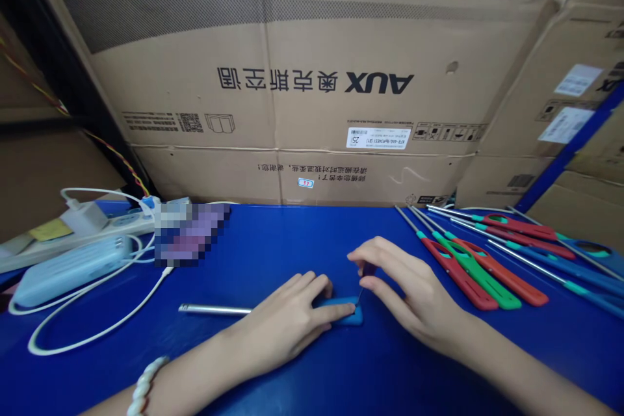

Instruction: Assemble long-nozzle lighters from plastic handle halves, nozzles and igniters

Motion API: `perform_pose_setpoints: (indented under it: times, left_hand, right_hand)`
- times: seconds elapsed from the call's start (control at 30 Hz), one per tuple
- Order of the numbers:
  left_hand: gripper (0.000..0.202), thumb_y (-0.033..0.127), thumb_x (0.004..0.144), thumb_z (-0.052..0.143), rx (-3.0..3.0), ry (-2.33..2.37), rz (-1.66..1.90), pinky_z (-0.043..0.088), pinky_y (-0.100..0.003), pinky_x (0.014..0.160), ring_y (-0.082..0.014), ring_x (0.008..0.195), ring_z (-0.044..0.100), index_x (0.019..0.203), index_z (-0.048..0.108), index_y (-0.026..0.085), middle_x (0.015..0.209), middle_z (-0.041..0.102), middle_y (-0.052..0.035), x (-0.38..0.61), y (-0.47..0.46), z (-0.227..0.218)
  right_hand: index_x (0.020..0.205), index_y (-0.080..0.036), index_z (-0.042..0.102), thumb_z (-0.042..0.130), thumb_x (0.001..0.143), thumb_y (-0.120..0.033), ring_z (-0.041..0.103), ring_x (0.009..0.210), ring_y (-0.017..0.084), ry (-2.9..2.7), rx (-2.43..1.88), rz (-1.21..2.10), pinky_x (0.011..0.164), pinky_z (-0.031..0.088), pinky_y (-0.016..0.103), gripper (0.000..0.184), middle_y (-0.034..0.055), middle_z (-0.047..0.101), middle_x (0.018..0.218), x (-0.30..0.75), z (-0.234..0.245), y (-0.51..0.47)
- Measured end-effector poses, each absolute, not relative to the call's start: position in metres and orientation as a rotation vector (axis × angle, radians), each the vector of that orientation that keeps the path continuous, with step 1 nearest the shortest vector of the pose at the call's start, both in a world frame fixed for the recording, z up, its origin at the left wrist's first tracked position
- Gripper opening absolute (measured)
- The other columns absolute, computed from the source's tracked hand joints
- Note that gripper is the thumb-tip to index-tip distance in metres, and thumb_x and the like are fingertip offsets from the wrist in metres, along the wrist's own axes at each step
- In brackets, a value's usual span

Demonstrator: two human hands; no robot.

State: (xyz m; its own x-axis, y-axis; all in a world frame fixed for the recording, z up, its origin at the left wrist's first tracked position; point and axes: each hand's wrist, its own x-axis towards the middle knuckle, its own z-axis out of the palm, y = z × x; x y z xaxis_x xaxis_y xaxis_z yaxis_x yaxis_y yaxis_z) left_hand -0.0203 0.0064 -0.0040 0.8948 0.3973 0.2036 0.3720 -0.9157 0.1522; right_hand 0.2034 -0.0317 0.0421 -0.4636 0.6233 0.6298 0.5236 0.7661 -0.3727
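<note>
A blue long-neck lighter lies flat on the blue table, its metal tube pointing left. Over its handle rests my left hand, fingers closed around the body and the index finger pressing close to the right end. My right hand pinches a small screwdriver with a dark handle and thin shaft. The screwdriver stands nearly upright, its tip at the lighter's right end beside my left fingertip. My left palm and fingers hide the middle of the lighter.
Several long-neck lighters with red, green, orange and blue handles lie at the right. At the left are a light-blue power bank, white cables, a power strip and a pixelated object. A large cardboard sheet stands behind the table.
</note>
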Motion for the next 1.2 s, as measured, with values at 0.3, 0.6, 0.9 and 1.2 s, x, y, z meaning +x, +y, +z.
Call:
perform_pose_setpoints:
  times: [0.3,0.6,0.9,1.2]
  left_hand:
    - [0.044,0.016,0.095,0.046,2.944,0.574,0.412,0.043,-0.036,0.088,-0.0216,0.097,0.049,0.135,0.045,0.034,0.109,0.050,-0.0064,-0.021,0.007,-0.005]
    - [0.044,0.016,0.096,0.045,2.941,0.587,0.321,0.043,-0.036,0.086,-0.0221,0.098,0.049,0.136,0.043,0.034,0.108,0.048,-0.0068,-0.020,0.006,-0.001]
    - [0.043,0.016,0.095,0.047,2.939,0.570,0.417,0.042,-0.033,0.086,-0.0210,0.097,0.050,0.135,0.045,0.033,0.107,0.049,-0.0062,-0.021,0.007,-0.002]
    - [0.043,0.015,0.095,0.047,2.947,0.572,0.378,0.043,-0.034,0.084,-0.0213,0.096,0.049,0.135,0.045,0.033,0.107,0.049,-0.0064,-0.020,0.006,-0.002]
  right_hand:
    - [0.121,-0.021,0.054,0.046,0.094,-0.011,0.064,0.087,0.014,-2.227,-0.912,0.285,0.080,0.052,0.026,0.030,0.0035,0.067,0.095,0.213,0.056,-0.035]
    - [0.099,-0.019,0.057,0.052,0.091,-0.012,0.064,0.076,0.013,-2.168,-0.922,0.248,0.070,0.051,0.022,0.012,0.0027,0.067,0.085,0.207,0.055,-0.036]
    - [0.094,-0.020,0.057,0.051,0.091,-0.015,0.063,0.072,0.015,-2.160,-0.946,0.199,0.067,0.051,0.024,0.008,0.0036,0.065,0.081,0.204,0.057,-0.036]
    - [0.090,-0.018,0.055,0.056,0.090,-0.016,0.059,0.069,0.013,-2.137,-0.955,0.214,0.065,0.047,0.023,0.003,0.0013,0.061,0.079,0.202,0.053,-0.035]
